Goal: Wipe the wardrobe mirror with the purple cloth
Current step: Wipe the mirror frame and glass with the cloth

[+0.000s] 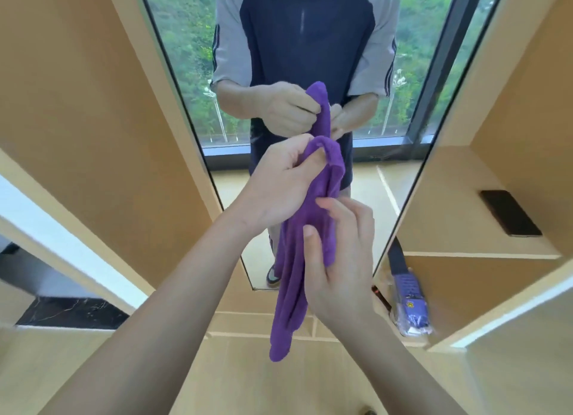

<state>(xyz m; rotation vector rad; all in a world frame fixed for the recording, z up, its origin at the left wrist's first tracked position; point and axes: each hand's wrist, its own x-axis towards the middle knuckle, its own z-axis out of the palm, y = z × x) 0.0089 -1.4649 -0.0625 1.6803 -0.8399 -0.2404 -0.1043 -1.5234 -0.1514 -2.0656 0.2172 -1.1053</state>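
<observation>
Both hands gripped the cloth [310,228] at frame centre: left hand [279,185] bunching its top, right hand [341,259] lower. It hung vertically; the mirror [192,73] stood just beyond, left hand nearer.

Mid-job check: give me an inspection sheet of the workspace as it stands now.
Surface: mirror upright between wood panels; cloth not on the glass.
Job's things: purple cloth bunched, hanging down before the mirror.
Clutter: black phone on the right shelf; wrapped purple item in the lower right compartment.
Grippers: left hand grips the cloth's top; right hand grips it lower down.
Cables: nothing seen.
Surroundings: wood wardrobe panel; mirror reflects a window with trees.
</observation>
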